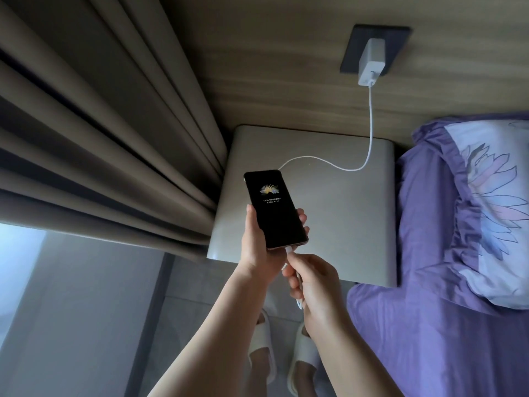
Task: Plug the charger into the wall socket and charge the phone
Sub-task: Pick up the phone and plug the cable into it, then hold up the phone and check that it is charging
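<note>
The left hand [257,245] grips a phone [275,209] from below, thumb along its left edge and fingertips wrapped round the right edge, holding it screen up above a bedside table [343,213]. The right hand [312,277] pinches the white plug [289,250] of a cable [371,124] between thumb and forefinger at the phone's bottom edge, where the plug meets the port; the other fingers curl around a loop of slack cable. The screen is lit, showing a small flower graphic and lines of text too small to read. From behind the phone's top, the white cable curves across the table and climbs the wood-panelled wall to a white charger [370,63], seated in a dark wall socket [355,55]. Heavy beige curtains [100,133] hang at left. At right lies a bed with purple sheets [429,325] and a flower-print pillow [492,213]. Below the arms, two feet in white slippers [263,342] stand on the floor.
</note>
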Tool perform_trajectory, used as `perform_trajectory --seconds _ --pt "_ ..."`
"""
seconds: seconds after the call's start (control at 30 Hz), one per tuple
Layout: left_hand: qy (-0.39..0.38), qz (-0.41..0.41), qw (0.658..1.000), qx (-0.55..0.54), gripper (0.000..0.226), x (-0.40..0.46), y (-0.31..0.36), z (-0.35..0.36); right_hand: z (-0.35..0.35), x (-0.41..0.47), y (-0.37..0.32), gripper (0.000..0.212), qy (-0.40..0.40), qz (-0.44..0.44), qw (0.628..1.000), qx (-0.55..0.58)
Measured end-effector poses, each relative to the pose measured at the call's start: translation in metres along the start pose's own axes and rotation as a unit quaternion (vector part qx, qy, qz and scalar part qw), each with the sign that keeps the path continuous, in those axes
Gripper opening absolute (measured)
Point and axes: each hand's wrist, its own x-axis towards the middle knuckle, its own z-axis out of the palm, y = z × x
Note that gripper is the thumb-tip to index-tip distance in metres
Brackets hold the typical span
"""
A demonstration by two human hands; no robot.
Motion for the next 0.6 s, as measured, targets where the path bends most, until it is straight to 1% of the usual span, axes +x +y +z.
perform_trajectory --seconds 0.1,0.23,0.3,0.47,0.53,0.6 --pt "-0.013 0.002 1.0 0.006 0.075 -0.002 0.004 0.005 -0.002 -0.001 -0.001 0.023 -0.011 -0.026 1.0 0.001" --pt "-0.043 -0.002 0.999 0.025 0.074 -0.012 0.012 0.009 -0.015 -0.005 -0.004 0.011 -0.045 -0.041 0.998 -0.006" --pt "-0.054 -0.009 0.998 0.043 0.072 -0.022 0.015 0.013 -0.02 -0.007 -0.011 0.014 -0.044 -0.048 0.998 0.021" --pt "-0.07 0.024 0.997 0.018 0.055 -0.043 0.03 0.041 -0.017 -0.024 -0.045 0.027 -0.045 -0.145 0.987 0.052" --pt "-0.07 0.033 0.997 0.021 0.052 -0.054 0.041 0.058 -0.014 -0.032 -0.061 0.029 -0.069 -0.157 0.982 0.075" --pt "-0.086 0.038 0.994 0.047 0.05 -0.068 0.053 0.077 -0.01 -0.042 -0.082 0.031 -0.107 -0.159 0.976 0.108"
